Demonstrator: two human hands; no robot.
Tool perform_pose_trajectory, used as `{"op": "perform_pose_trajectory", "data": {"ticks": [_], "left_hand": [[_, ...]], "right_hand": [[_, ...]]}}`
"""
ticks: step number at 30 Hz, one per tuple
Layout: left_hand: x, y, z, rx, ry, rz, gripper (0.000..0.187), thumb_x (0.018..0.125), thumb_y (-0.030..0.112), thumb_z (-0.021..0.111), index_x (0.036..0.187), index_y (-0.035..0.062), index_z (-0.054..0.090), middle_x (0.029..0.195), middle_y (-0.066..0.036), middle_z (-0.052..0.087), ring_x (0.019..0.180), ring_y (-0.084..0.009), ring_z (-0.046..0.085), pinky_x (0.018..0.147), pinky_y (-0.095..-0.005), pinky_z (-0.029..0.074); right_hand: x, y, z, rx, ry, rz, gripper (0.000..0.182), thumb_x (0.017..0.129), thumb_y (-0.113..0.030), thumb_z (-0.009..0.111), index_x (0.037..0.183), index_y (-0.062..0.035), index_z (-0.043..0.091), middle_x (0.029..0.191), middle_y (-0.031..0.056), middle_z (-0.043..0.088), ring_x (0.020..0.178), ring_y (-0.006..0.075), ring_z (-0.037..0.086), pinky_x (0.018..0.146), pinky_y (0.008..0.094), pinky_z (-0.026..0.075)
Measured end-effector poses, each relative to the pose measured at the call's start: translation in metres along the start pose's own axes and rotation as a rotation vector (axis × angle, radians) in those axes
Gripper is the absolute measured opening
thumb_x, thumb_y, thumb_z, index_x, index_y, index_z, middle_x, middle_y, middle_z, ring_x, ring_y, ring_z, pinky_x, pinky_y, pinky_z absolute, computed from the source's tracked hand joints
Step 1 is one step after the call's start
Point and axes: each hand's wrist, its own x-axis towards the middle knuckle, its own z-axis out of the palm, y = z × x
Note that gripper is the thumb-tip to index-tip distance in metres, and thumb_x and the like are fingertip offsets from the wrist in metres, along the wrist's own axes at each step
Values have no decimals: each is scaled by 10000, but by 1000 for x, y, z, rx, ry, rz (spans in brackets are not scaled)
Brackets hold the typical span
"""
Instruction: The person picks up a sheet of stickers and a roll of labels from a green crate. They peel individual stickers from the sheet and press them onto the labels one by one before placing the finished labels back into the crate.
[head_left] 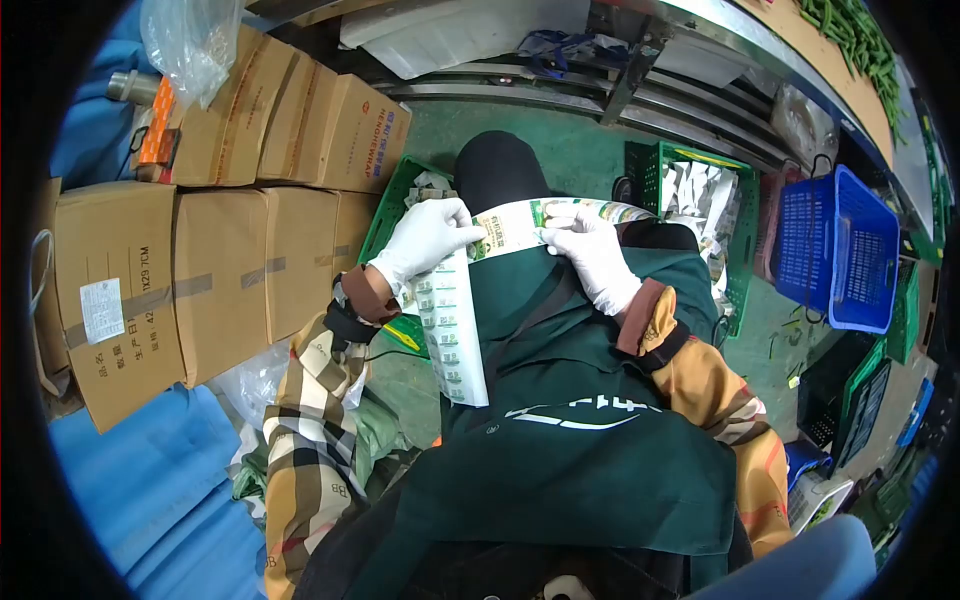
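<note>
A long strip of green-and-white printed labels (455, 320) runs across my lap and hangs down over my dark green apron (590, 440). My left hand (425, 240), in a white glove, pinches the strip near its bend. My right hand (590, 250), also gloved in white, holds the strip's upper part a little to the right. Both hands are close together above my knees. The strip's far end curls toward a green crate.
Brown cardboard boxes (230, 270) are stacked at left. A green crate with white packets (690, 190) and a blue basket (840, 250) stand at right. A metal conveyor frame (600, 90) runs along the top. Blue bags (150, 490) lie at lower left.
</note>
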Motion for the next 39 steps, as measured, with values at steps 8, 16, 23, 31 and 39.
{"op": "perform_pose_trajectory", "data": {"ticks": [8, 16, 23, 31, 39], "left_hand": [[-1, -1, 1, -25, -2, -9, 255, 792, 283, 756, 752, 60, 638, 603, -7, 589, 547, -90, 553, 549, -267, 446], [-2, -1, 1, -31, -15, -16, 240, 809, 263, 749, 764, 51, 644, 616, -7, 594, 555, -84, 546, 550, -259, 441], [-13, 49, -67, -263, 400, 124, 201, 880, 208, 686, 851, 10, 664, 666, 26, 569, 607, -42, 491, 568, -229, 415], [-40, 96, -119, -411, 755, 335, 254, 962, 230, 593, 1061, 4, 651, 849, 0, 611, 756, -60, 532, 708, -218, 431], [-73, 106, -129, -624, 196, 386, 433, 861, 88, 696, 1248, -15, 530, 1070, -60, 660, 999, -125, 621, 910, -261, 471]], "right_hand": [[-1, 5, 5, -62, 25, -8, 324, 850, -43, 684, 1151, 20, 581, 888, 23, 636, 759, 72, 559, 692, 215, 465], [-1, 11, 13, -626, 304, -108, 377, 772, -236, 792, 987, 21, 620, 771, 68, 634, 693, 132, 595, 697, 282, 504], [-9, -40, 22, -374, 11, -172, 252, 900, -146, 664, 1113, -17, 631, 936, 47, 663, 851, 98, 612, 805, 253, 501], [-37, -132, 64, -562, -63, -483, 502, 838, -68, 714, 1296, -14, 517, 993, 30, 628, 863, 96, 563, 797, 248, 487], [-18, -148, 37, -304, 150, -435, 148, 920, -91, 643, 1022, 16, 648, 862, -29, 638, 767, 22, 546, 692, 187, 440]]}}
